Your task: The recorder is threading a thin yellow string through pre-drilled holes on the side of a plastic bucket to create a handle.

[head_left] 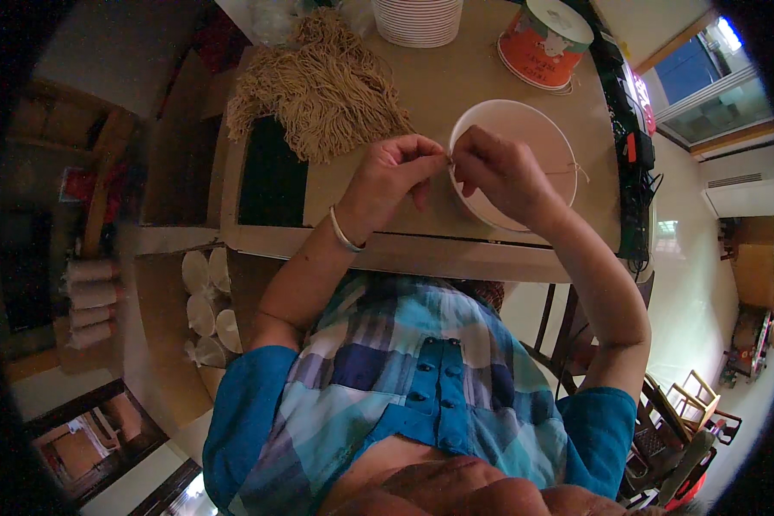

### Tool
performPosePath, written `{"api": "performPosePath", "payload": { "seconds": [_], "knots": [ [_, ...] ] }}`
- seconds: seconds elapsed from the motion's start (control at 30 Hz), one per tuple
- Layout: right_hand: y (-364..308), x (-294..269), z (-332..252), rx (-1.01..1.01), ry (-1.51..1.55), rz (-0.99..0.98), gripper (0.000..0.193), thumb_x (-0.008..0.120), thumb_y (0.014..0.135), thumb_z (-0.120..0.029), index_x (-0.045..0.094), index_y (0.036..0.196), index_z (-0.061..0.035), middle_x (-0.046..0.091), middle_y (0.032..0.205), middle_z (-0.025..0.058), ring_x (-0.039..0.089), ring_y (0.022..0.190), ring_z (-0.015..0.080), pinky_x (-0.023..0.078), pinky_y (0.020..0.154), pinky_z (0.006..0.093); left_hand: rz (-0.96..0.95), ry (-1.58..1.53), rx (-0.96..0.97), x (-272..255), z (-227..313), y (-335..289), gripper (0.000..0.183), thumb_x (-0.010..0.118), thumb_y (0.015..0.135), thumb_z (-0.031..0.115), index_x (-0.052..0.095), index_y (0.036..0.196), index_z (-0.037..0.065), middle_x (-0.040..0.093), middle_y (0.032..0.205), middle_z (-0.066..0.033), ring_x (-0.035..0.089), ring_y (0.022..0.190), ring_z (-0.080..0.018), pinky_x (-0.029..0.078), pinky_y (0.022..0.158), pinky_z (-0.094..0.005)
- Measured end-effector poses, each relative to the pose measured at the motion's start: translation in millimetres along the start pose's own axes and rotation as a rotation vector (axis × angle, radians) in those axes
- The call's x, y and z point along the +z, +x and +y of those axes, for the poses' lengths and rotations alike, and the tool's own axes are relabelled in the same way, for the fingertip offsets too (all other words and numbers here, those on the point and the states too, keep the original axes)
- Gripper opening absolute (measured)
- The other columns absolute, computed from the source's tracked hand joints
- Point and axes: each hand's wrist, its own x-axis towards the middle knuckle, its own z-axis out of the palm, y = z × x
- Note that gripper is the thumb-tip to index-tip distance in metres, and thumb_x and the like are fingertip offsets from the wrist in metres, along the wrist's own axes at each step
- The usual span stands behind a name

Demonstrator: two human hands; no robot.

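A white round bucket (512,116) stands open side up near the table's front edge. At the left of its rim my left hand (397,172) is closed in a pinch, thumb against forefinger. My right hand (500,168) reaches over the opening, its fingers closed and meeting the left fingertips at the rim. A tiny tan bit of cord seems to show between them; most of it is hidden by the fingers. Another stretch of thin tan cord (568,173) crosses the bucket's inside to the right rim, where a short end sticks out.
A heap of tan cords (327,95) lies at the left of the table (439,82). Stacked white buckets (417,21) and an orange printed bucket (543,47) stand farther back. Black power strips and cables (632,150) run along the right edge. A carton (176,344) with white cones sits below left.
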Motion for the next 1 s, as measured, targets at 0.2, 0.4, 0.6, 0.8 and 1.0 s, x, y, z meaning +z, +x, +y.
{"api": "performPosePath", "payload": {
  "seconds": [0.2, 0.4, 0.6, 0.8, 1.0],
  "knots": [
    [-1.1, -0.2, 5.8, 0.058, 0.093, -0.034, 0.010, 0.051, 0.091, -0.006, 0.059, 0.094, 0.0002, 0.064, 0.073, 0.0092, 0.064, 0.062, 0.0156, 0.052, 0.058, 0.0298, -0.083, -0.148, -0.046, -6.6, -6.8, 0.7, 0.019, 0.063, 0.089, 0.020, 0.063, 0.098, 0.004, 0.062, 0.077, 0.0003, 0.054, 0.051, -0.0082, 0.046, 0.046, -0.0231],
    [-2.8, 3.6, 2.0, 0.073, 0.066, 0.104, 0.013, 0.055, 0.092, -0.009, 0.056, 0.101, -0.0013, 0.063, 0.072, 0.0092, 0.063, 0.061, 0.0147, 0.052, 0.057, 0.0297, -0.097, -0.243, -0.074, -6.8, -10.2, 4.2, 0.012, 0.061, 0.090, 0.014, 0.063, 0.095, 0.003, 0.058, 0.070, -0.0006, 0.054, 0.051, -0.0092, 0.046, 0.043, -0.0237],
    [-4.2, 1.9, -0.4, 0.001, -0.015, 0.032, 0.014, 0.058, 0.091, -0.010, 0.057, 0.104, -0.0049, 0.062, 0.070, 0.0103, 0.063, 0.061, 0.0152, 0.050, 0.057, 0.0315, -0.105, -0.245, -0.085, -7.0, -11.3, 4.3, 0.019, 0.063, 0.089, 0.020, 0.062, 0.099, 0.004, 0.059, 0.073, 0.0006, 0.055, 0.049, -0.0091, 0.047, 0.043, -0.0253],
    [-5.3, 2.3, -1.0, -0.094, -0.053, 0.055, 0.013, 0.061, 0.088, -0.010, 0.060, 0.100, -0.0053, 0.061, 0.070, 0.0122, 0.065, 0.065, 0.0219, 0.050, 0.059, 0.0350, -0.072, -0.225, -0.078, -4.1, -8.0, 2.9, 0.011, 0.061, 0.090, 0.012, 0.063, 0.097, 0.003, 0.059, 0.072, -0.0004, 0.055, 0.051, -0.0085, 0.046, 0.045, -0.0228],
    [-4.3, 3.0, 2.0, -0.233, -0.288, 0.112, 0.011, 0.062, 0.086, -0.010, 0.059, 0.095, -0.0044, 0.062, 0.075, 0.0167, 0.063, 0.069, 0.0373, 0.052, 0.062, 0.0389, -0.066, -0.144, -0.054, -4.6, -9.0, 3.5, 0.011, 0.061, 0.090, 0.012, 0.063, 0.096, 0.003, 0.059, 0.073, 0.0001, 0.055, 0.052, -0.0080, 0.046, 0.045, -0.0222]
  ]
}}
